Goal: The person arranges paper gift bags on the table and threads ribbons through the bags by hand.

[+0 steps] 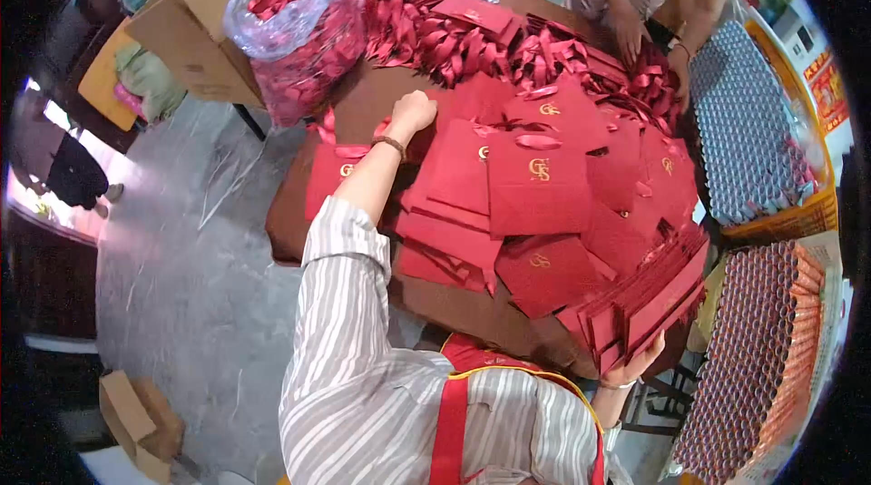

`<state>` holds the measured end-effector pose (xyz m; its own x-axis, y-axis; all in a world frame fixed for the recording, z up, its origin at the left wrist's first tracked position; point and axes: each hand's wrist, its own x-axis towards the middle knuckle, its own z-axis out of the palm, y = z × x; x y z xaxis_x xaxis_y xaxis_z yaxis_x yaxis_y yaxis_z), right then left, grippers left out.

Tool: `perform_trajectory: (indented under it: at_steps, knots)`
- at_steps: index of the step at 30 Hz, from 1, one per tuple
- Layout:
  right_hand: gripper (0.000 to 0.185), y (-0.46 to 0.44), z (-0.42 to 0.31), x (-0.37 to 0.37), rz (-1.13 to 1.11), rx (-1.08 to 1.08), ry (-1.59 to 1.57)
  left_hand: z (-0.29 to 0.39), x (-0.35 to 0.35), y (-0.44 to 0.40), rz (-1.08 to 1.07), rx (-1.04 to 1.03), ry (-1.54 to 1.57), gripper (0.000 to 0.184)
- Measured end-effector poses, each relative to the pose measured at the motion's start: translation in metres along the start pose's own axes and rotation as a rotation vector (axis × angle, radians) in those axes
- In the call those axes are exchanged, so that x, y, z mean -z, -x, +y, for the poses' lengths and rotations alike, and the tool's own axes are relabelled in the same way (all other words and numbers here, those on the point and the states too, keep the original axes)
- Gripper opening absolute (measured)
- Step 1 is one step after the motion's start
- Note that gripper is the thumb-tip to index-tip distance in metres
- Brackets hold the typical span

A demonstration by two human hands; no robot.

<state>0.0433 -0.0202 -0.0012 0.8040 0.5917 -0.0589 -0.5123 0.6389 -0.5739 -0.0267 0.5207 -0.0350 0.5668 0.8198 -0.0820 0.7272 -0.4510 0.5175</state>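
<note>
Touching one stack of red bags [649, 294] at one table's right edge [694, 326], the right hand [641, 363] is partly hidden; its grip I cannot tell. The left hand [415, 113], closed fist, inside unseen, hangs beside one bag pile [537, 190]. Two sacks [308, 77] sit beyond.

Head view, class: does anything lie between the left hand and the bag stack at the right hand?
Yes: a spread of overlapping red bags lies between the left hand and the bag stack.
</note>
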Motion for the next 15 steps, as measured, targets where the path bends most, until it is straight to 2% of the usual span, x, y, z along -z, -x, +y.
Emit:
perform_trajectory:
  at_steps: [2,4,5,6,8,10,12,14,15]
  knots:
    - [0.053,0.003,0.000,0.005,0.023,0.060,-0.020,0.003,-0.003,-0.005,-0.048,0.026,0.103,0.045]
    - [0.052,0.006,0.000,0.008,0.111,0.073,-0.010,-0.001,-0.004,-0.001,-0.034,-0.050,0.232,0.045]
    - [0.052,0.005,-0.001,0.007,0.081,0.038,-0.032,-0.004,-0.006,0.004,0.062,-0.081,0.279,0.042]
    - [0.052,0.005,-0.002,0.006,0.047,0.004,-0.053,-0.008,-0.004,0.011,0.208,-0.229,0.352,0.038]
    - [0.051,0.003,-0.007,0.014,0.057,0.041,-0.036,0.000,0.024,0.049,0.158,-0.230,0.633,0.035]
    - [0.051,0.003,-0.013,0.016,0.052,0.102,-0.027,0.004,0.051,0.104,0.094,-0.229,0.645,0.042]
    - [0.049,0.005,-0.019,0.021,0.127,0.135,-0.007,0.003,0.047,0.154,0.078,-0.171,0.845,0.051]
    - [0.048,0.003,-0.025,0.047,0.148,0.142,0.013,-0.007,0.025,0.194,0.197,-0.138,0.851,0.055]
    - [0.048,0.005,-0.024,0.046,0.150,0.134,0.014,-0.013,0.017,0.214,0.320,-0.211,0.649,0.053]
